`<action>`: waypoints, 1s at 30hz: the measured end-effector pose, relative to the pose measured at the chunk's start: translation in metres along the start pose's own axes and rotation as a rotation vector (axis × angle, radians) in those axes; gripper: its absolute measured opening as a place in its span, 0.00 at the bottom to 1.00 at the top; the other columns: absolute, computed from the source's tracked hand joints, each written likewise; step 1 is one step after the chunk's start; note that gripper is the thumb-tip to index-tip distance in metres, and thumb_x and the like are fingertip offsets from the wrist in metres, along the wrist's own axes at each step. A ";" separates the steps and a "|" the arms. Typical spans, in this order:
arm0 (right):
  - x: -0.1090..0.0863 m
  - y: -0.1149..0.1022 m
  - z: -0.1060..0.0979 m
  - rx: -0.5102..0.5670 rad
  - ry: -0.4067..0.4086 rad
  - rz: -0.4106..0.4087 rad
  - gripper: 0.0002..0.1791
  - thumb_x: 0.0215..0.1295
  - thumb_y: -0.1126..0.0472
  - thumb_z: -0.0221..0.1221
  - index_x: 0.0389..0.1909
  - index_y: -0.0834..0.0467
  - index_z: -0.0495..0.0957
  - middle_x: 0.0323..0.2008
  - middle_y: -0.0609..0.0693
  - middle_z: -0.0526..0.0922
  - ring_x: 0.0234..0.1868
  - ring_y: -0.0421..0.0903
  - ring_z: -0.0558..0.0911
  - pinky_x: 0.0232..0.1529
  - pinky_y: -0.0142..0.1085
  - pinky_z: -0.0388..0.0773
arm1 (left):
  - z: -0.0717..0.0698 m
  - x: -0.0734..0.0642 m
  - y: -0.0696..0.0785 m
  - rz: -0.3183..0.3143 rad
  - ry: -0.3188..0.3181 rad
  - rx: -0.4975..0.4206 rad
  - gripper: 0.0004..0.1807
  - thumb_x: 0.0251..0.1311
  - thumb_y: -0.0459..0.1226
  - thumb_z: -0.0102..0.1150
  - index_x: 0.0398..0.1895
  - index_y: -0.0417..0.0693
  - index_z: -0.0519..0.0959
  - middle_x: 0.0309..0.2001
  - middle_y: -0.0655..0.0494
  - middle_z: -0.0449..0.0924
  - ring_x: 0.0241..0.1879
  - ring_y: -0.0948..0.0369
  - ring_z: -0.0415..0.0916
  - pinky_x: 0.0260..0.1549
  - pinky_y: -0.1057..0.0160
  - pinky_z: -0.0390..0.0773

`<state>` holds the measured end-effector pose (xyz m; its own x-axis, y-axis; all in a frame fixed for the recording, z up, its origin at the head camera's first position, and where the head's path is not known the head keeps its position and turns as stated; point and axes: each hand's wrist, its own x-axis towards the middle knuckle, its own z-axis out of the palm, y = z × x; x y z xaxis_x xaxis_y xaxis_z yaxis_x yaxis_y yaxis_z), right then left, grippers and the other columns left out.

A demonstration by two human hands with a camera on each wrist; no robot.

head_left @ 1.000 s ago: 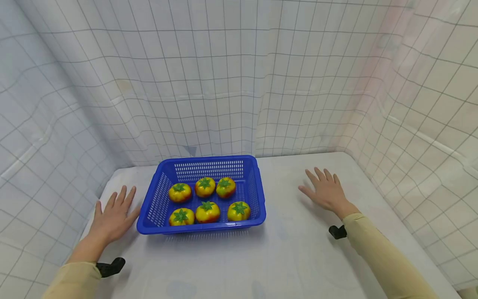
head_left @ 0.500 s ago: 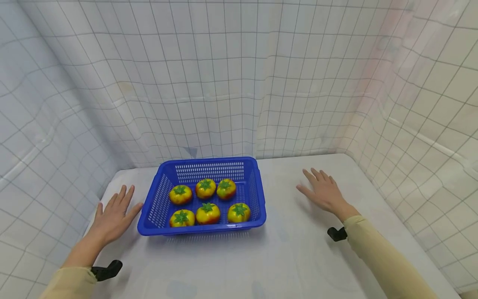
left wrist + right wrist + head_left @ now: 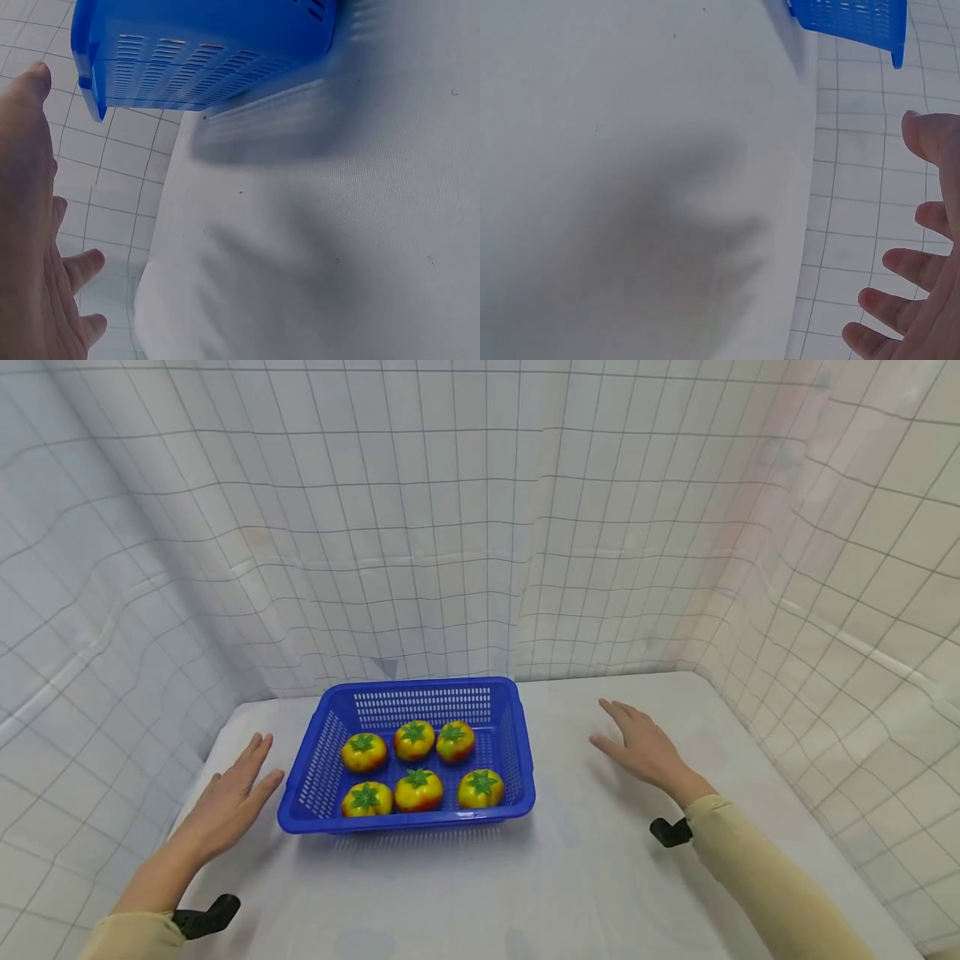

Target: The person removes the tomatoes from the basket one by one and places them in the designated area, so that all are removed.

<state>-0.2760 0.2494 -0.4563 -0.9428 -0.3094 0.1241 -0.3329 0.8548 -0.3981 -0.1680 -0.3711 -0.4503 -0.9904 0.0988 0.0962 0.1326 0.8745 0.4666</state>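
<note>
A blue plastic basket (image 3: 408, 820) with slotted walls stands left of the middle of the table. Several yellow-red persimmons (image 3: 419, 791) with green leafy tops lie in it, in two rough rows. My left hand (image 3: 228, 806) is just left of the basket, its thumb close to the rim and nothing in its grasp. Its fingers are straight, and its shadow falls on the table in the left wrist view. Off to the right, well apart from the basket, my right hand (image 3: 643, 750) hovers over the table with extended fingers and holds nothing.
A white cloth covers the table (image 3: 600, 877). White sheeting with a grey grid (image 3: 420, 527) hangs behind the table and along both sides. Black wrist mounts (image 3: 206, 917) sit under both forearms.
Both hands have turned so their fingers look closer together and their palms face more inward. The right hand has shifted slightly left. The basket and persimmons stay put.
</note>
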 end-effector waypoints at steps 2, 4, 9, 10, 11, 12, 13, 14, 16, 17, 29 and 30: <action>0.001 -0.003 0.000 0.015 0.007 -0.007 0.44 0.74 0.34 0.50 0.80 0.55 0.54 0.77 0.63 0.60 0.75 0.65 0.59 0.71 0.63 0.56 | -0.001 -0.002 0.003 0.019 -0.006 -0.051 0.39 0.81 0.53 0.36 0.83 0.48 0.35 0.81 0.36 0.30 0.76 0.29 0.35 0.63 0.21 0.33; 0.002 -0.007 0.000 0.028 0.008 -0.015 0.44 0.74 0.34 0.51 0.80 0.55 0.54 0.77 0.62 0.60 0.76 0.64 0.59 0.71 0.63 0.56 | -0.002 -0.004 0.005 0.038 -0.018 -0.110 0.38 0.81 0.51 0.36 0.83 0.49 0.35 0.82 0.39 0.28 0.77 0.32 0.32 0.64 0.22 0.34; 0.004 -0.016 0.001 0.052 0.001 -0.028 0.44 0.74 0.33 0.51 0.80 0.54 0.55 0.77 0.60 0.61 0.76 0.62 0.59 0.71 0.61 0.57 | -0.001 -0.009 0.012 0.051 -0.060 -0.207 0.38 0.82 0.49 0.38 0.83 0.57 0.33 0.82 0.43 0.26 0.78 0.35 0.28 0.64 0.22 0.38; 0.005 -0.018 0.001 0.057 -0.001 -0.033 0.44 0.74 0.34 0.52 0.80 0.54 0.55 0.77 0.60 0.61 0.76 0.62 0.59 0.71 0.61 0.57 | 0.000 -0.010 0.013 0.048 -0.067 -0.212 0.38 0.81 0.49 0.38 0.83 0.59 0.33 0.82 0.44 0.26 0.78 0.34 0.29 0.63 0.21 0.40; 0.006 -0.020 0.001 0.062 -0.002 -0.038 0.44 0.74 0.34 0.52 0.80 0.54 0.55 0.77 0.60 0.61 0.76 0.62 0.59 0.71 0.61 0.57 | 0.000 -0.012 0.015 0.044 -0.071 -0.214 0.38 0.81 0.49 0.39 0.83 0.60 0.33 0.82 0.44 0.26 0.78 0.33 0.31 0.62 0.20 0.42; 0.006 -0.023 0.001 0.066 -0.005 -0.044 0.43 0.74 0.34 0.52 0.80 0.54 0.55 0.76 0.59 0.61 0.76 0.61 0.59 0.71 0.61 0.57 | 0.001 -0.013 0.016 0.044 -0.070 -0.211 0.38 0.81 0.49 0.40 0.83 0.61 0.33 0.83 0.44 0.27 0.77 0.32 0.34 0.61 0.20 0.44; 0.007 -0.024 0.002 0.072 -0.007 -0.049 0.43 0.74 0.35 0.52 0.80 0.54 0.56 0.76 0.59 0.62 0.76 0.61 0.59 0.71 0.61 0.57 | 0.002 -0.015 0.018 0.043 -0.068 -0.208 0.39 0.80 0.49 0.41 0.83 0.62 0.34 0.83 0.44 0.29 0.77 0.30 0.37 0.60 0.20 0.47; 0.008 -0.026 0.002 0.076 -0.008 -0.053 0.42 0.74 0.35 0.53 0.80 0.53 0.56 0.76 0.59 0.62 0.76 0.61 0.59 0.71 0.61 0.57 | 0.002 -0.016 0.019 0.043 -0.066 -0.202 0.39 0.80 0.49 0.42 0.83 0.63 0.34 0.83 0.44 0.30 0.76 0.30 0.40 0.59 0.19 0.49; 0.009 -0.031 0.003 0.084 -0.012 -0.062 0.41 0.74 0.36 0.54 0.80 0.53 0.57 0.76 0.59 0.62 0.76 0.61 0.60 0.71 0.61 0.58 | 0.004 -0.019 0.021 0.046 -0.060 -0.191 0.40 0.79 0.49 0.44 0.83 0.64 0.35 0.83 0.45 0.32 0.74 0.29 0.46 0.57 0.19 0.54; 0.010 -0.033 0.003 0.087 -0.013 -0.066 0.41 0.74 0.36 0.53 0.80 0.53 0.57 0.76 0.59 0.62 0.76 0.61 0.60 0.71 0.61 0.58 | 0.005 -0.020 0.022 0.050 -0.055 -0.188 0.40 0.79 0.49 0.45 0.83 0.64 0.36 0.83 0.45 0.33 0.74 0.29 0.48 0.56 0.19 0.56; 0.017 -0.049 0.007 0.108 -0.012 -0.125 0.40 0.74 0.36 0.54 0.79 0.52 0.59 0.76 0.57 0.63 0.76 0.59 0.61 0.71 0.60 0.59 | 0.018 -0.035 0.028 0.101 -0.007 -0.234 0.35 0.76 0.43 0.54 0.82 0.59 0.55 0.82 0.46 0.44 0.75 0.32 0.48 0.64 0.30 0.60; 0.018 -0.050 0.007 0.107 -0.013 -0.128 0.40 0.74 0.36 0.54 0.79 0.51 0.59 0.76 0.57 0.63 0.76 0.59 0.61 0.71 0.60 0.59 | 0.019 -0.036 0.027 0.100 0.000 -0.226 0.34 0.75 0.43 0.54 0.81 0.59 0.56 0.82 0.46 0.45 0.75 0.32 0.50 0.68 0.40 0.63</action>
<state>-0.2759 0.1978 -0.4403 -0.8924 -0.4185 0.1688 -0.4458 0.7593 -0.4741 -0.1295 -0.3416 -0.4575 -0.9719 0.1795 0.1522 0.2353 0.7315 0.6399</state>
